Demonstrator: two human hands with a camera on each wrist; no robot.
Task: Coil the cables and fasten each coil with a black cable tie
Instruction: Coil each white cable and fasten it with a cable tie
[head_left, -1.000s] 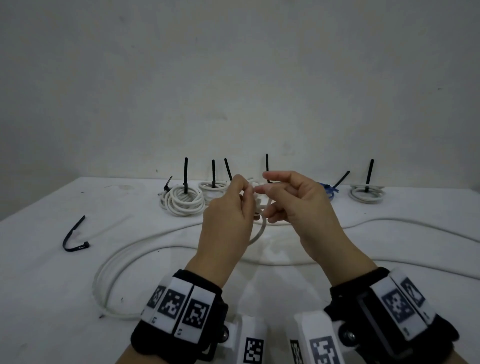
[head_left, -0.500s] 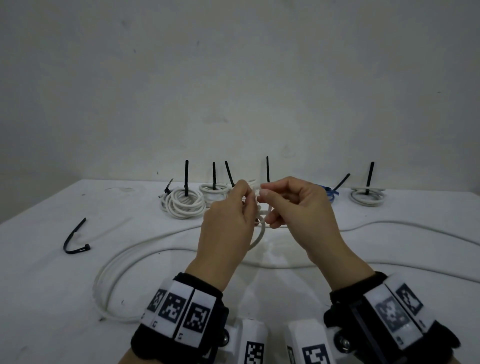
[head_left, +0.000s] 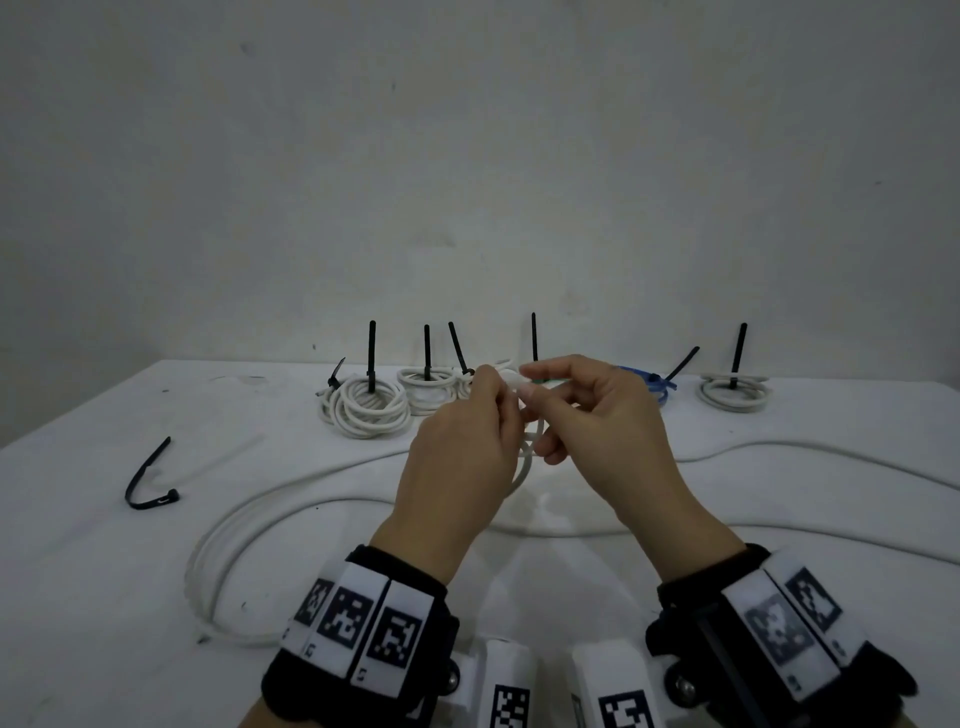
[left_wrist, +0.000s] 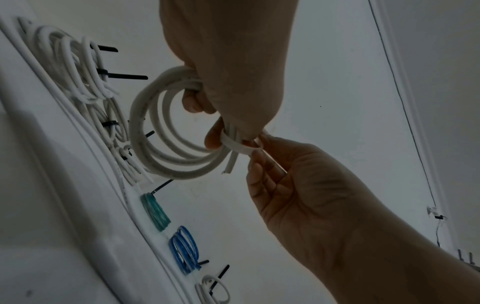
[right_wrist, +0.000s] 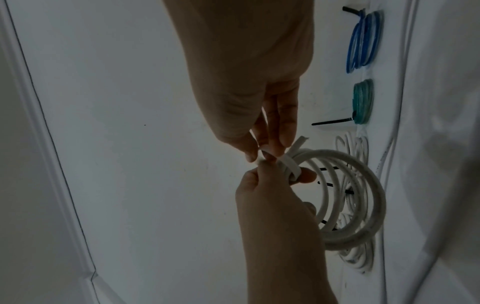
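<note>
A small white cable coil (left_wrist: 145, 131) hangs above the table, gripped at its top by my left hand (head_left: 491, 387), whose fingers curl through the loops. A flat white strip (left_wrist: 235, 145) wraps across the bundled turns right beside that grip. My right hand (head_left: 535, 384) pinches the strip's free end between thumb and fingertips, touching the left hand. In the right wrist view the coil (right_wrist: 374, 195) hangs to the right of both hands, with the strip (right_wrist: 288, 162) crossing it. A loose black cable tie (head_left: 148, 480) lies on the table at the left.
A long white cable (head_left: 249, 509) loops over the white table (head_left: 104, 597) under my hands. Along the back stand tied coils with black tie tails up: white ones (head_left: 369, 408), a green one (left_wrist: 155, 212), a blue one (head_left: 654, 387) and a white one (head_left: 732, 397).
My right hand's fingers have closed from a loose spread into a pinch on the strip at the top of the coil. Both hands stay in almost the same place.
</note>
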